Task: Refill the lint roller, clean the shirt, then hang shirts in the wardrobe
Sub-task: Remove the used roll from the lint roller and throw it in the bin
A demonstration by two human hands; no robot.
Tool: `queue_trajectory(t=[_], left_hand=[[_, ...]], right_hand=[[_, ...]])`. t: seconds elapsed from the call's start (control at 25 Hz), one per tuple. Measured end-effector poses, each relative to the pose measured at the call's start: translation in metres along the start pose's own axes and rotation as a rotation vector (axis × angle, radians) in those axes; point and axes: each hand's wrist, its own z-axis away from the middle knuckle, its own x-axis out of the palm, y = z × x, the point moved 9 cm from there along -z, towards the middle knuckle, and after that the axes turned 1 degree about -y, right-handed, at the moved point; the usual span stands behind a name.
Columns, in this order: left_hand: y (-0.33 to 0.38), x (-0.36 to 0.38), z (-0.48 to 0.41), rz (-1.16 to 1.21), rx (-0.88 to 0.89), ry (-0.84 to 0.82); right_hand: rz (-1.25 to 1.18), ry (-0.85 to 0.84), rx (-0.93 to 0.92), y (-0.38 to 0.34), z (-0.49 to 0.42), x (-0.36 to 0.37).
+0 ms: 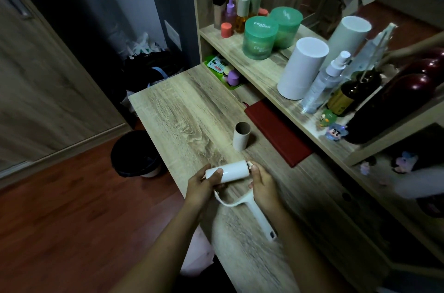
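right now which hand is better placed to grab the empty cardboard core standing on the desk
Right, probably. The cardboard core stands just beyond the right hand, which only pinches the end of the white roll. The left hand grips that roll and sits further off.

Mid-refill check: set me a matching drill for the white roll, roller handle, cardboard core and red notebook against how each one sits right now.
1. white roll
2. roller handle
3. cardboard core
4. red notebook

A. held by the right hand
B. lying flat, partly under the shelf
C. gripped by the left hand
D. standing upright on the desk

Pairs: 1-C, 2-A, 3-D, 4-B
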Motion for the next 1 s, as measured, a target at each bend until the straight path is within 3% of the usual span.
queue_trajectory(t=[0.12, 0.32, 0.68, 0.88, 0.92, 1.0], left_hand=[[-0.001, -0.003, -0.004, 0.02, -0.007, -0.003], [0.001, -0.019, -0.007, 0.081, 0.041, 0.134], [0.013, -0.024, -0.006, 0.07, 0.074, 0.107], [0.018, -0.027, -0.006, 0.012, 0.098, 0.066], [0.019, -0.025, -0.006, -0.012, 0.103, 0.043], [0.022, -0.018, -0.005, -0.045, 0.114, -0.005]], right_hand=[[0.037, -0.028, -0.007, 0.004, -0.001, 0.0], [0.067, 0.062, -0.038, 0.011, -0.005, -0.004], [0.655, 0.131, -0.098, 0.015, 0.004, -0.006], [0.265, 0.355, -0.267, -0.032, 0.006, -0.037], [0.234, 0.297, -0.29, -0.043, 0.004, -0.035], [0.196, 0.019, -0.222, -0.049, -0.002, -0.012]])
